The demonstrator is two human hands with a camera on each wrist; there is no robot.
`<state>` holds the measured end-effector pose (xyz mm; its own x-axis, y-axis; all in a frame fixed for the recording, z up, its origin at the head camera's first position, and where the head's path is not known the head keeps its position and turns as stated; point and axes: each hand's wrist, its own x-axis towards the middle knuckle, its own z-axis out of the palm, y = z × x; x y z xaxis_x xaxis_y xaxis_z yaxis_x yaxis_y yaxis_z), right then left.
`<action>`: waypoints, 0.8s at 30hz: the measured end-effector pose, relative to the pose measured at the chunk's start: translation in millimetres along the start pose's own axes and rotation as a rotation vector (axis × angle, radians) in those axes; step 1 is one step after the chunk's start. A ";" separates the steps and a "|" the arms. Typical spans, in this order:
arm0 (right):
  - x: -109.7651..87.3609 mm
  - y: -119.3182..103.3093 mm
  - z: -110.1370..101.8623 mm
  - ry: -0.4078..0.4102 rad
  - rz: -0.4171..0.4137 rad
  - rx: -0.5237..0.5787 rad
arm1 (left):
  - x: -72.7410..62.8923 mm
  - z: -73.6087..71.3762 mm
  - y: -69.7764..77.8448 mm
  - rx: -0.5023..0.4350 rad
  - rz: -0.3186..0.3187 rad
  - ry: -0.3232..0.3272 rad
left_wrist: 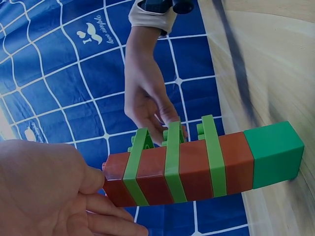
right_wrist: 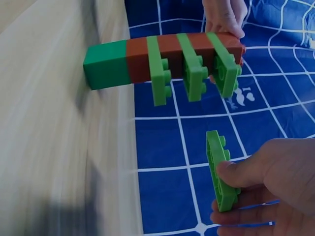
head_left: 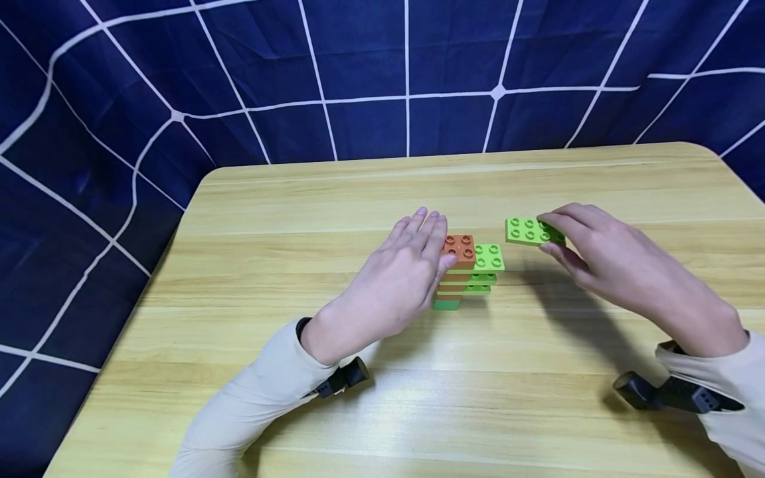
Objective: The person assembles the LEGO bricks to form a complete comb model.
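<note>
A brick tower (left_wrist: pixel 197 167) stands upright on the table. Its base is a dark green brick (right_wrist: pixel 107 65), topped by reddish-orange bricks alternating with thin lime-green plates that jut out to the right. At the tower's top, my left hand (head_left: pixel 399 275) steadies the uppermost reddish-orange brick (head_left: pixel 459 251) between thumb and fingers, the fingers fairly straight along its left side. To the right, my right hand (head_left: pixel 621 255) pinches a loose lime-green studded plate (head_left: pixel 526 231) by its right end, studs up. This plate is held in the air, apart from the tower.
A light wood-grain table (head_left: pixel 287 219) lies under everything. Behind it and to the left hangs a dark blue cloth (head_left: pixel 364 60) with white lines. Each wrist carries a black camera (head_left: pixel 343 378) on a strap.
</note>
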<state>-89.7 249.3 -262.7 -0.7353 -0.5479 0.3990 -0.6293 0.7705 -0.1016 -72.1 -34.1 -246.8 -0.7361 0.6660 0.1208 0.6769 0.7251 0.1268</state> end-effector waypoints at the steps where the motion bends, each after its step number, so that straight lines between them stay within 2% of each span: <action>1: 0.4 -0.8 -0.9 0.002 -0.004 -0.001 | 0.1 0.0 0.0 0.004 -0.001 -0.001; 9: 2.3 -6.9 -7.8 0.031 -0.036 0.005 | 0.3 0.0 0.3 0.018 0.001 0.002; 17: 4.5 -13.7 -12.3 0.020 -0.013 -0.010 | 1.0 0.5 0.3 0.025 0.012 0.019; 24: 6.6 -19.2 -16.3 0.036 -0.034 0.002 | 1.6 -0.7 0.5 0.023 0.015 0.020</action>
<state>-78.4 236.2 -243.3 -0.7041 -0.5613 0.4350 -0.6542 0.7510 -0.0898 -72.9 -32.8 -245.9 -0.7254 0.6735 0.1421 0.6875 0.7190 0.1021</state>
